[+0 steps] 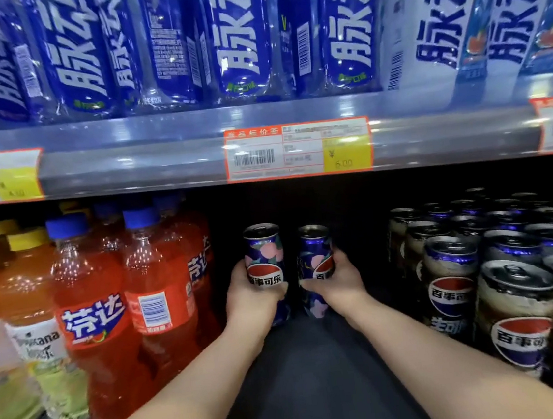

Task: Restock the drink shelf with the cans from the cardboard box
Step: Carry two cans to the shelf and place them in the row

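Both my arms reach into a dark gap on the lower drink shelf [314, 370]. My left hand [250, 298] grips a slim blue can with pink peach art [264, 255], held upright deep in the gap. My right hand [340, 283] holds a second matching can [314, 253] right beside it, tilted slightly. The two cans stand close together, a narrow space between them. Whether their bases touch the shelf is hidden by my hands. The cardboard box is out of view.
Red soda bottles [114, 314] with blue caps line the gap's left side, orange and green juice bottles farther left. Rows of dark cola cans [516, 302] fill the right. The upper shelf rail [166, 160] with a price tag [297, 150] hangs overhead, blue bottles [241, 34] above.
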`<state>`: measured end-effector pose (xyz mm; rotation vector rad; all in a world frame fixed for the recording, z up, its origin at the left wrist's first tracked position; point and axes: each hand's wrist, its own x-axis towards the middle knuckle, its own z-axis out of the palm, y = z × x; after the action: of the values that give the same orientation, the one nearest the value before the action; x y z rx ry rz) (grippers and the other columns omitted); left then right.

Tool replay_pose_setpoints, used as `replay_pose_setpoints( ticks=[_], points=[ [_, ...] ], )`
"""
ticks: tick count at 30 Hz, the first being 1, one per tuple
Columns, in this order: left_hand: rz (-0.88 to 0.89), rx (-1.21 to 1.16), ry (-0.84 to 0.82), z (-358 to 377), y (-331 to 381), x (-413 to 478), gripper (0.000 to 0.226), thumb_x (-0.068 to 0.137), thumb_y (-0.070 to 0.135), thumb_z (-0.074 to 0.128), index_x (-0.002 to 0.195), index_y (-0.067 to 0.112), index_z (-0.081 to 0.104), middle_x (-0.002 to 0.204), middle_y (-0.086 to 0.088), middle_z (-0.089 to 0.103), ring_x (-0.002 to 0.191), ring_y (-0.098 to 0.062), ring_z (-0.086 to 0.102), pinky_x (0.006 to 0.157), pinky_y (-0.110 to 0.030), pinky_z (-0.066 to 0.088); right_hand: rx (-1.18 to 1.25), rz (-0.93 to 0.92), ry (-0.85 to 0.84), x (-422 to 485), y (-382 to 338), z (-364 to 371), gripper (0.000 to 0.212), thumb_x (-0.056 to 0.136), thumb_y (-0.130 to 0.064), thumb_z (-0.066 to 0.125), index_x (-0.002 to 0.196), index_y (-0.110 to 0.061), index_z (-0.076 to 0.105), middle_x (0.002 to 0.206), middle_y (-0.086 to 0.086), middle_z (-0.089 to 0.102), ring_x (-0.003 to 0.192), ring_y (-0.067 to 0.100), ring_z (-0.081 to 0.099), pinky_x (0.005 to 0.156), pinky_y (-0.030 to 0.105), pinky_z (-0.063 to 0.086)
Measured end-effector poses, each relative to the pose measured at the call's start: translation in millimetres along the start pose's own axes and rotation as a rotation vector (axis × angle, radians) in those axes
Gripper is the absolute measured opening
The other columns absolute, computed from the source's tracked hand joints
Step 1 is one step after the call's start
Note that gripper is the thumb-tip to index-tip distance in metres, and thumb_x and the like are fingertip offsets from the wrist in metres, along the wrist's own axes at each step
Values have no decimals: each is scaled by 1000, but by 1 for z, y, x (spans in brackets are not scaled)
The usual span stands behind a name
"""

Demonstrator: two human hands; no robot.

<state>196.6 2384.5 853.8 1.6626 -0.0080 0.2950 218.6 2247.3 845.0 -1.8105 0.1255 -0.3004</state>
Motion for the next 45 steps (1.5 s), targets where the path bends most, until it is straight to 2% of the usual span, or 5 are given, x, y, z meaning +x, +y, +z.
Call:
replay_pose_setpoints(
  ticks=[5, 16, 26, 38, 45],
  points=[
    [88, -16, -44, -10, 4, -31, 61, 72, -3, 71, 116, 31, 44, 107, 2, 63, 100, -15, 60, 93, -35, 47, 7, 2, -23, 10, -3, 14, 68, 71, -10, 77, 130, -18, 45, 119, 6, 64, 102, 18, 60, 84, 28, 49],
    [31, -60, -20, -30, 3, -54, 56, 74, -8, 68, 103, 36, 48, 102, 6, 64, 96, -9, 60, 92, -33, 45, -143, 74, -75, 10, 10, 13, 50, 78, -2, 67, 123, -9, 45, 100, 4, 56, 77, 14, 52, 32, 2, 31],
    [0, 0, 83, -1, 3, -10, 61, 75, -6, 66, 127, 17, 44, 108, -2, 57, 105, -22, 56, 88, -32, 45, -266, 70, -23, -4, 14, -9, 94, 68, -15, 77, 146, -15, 24, 146, 13, 34, 129, 28, 43, 101, 30, 40],
    [-106, 142, 38, 9, -28, 49, 73, 81, -1, 64, 143, 12, 28, 134, -16, 51, 122, -31, 50, 96, -34, 41, -340, 68, -87, -18, 22, -19, 70, 80, -20, 68, 141, -16, 34, 143, 9, 41, 127, 23, 45, 99, 26, 40],
    [-50, 364, 87, 18, -21, 28, 116, 68, 17, 78, 150, 21, -4, 158, -14, 4, 144, -30, 17, 116, -43, 26, -329, 57, -81, -3, 10, -1, 77, 68, -17, 77, 135, -12, 39, 134, 9, 50, 118, 23, 52, 92, 27, 45]
  ],
)
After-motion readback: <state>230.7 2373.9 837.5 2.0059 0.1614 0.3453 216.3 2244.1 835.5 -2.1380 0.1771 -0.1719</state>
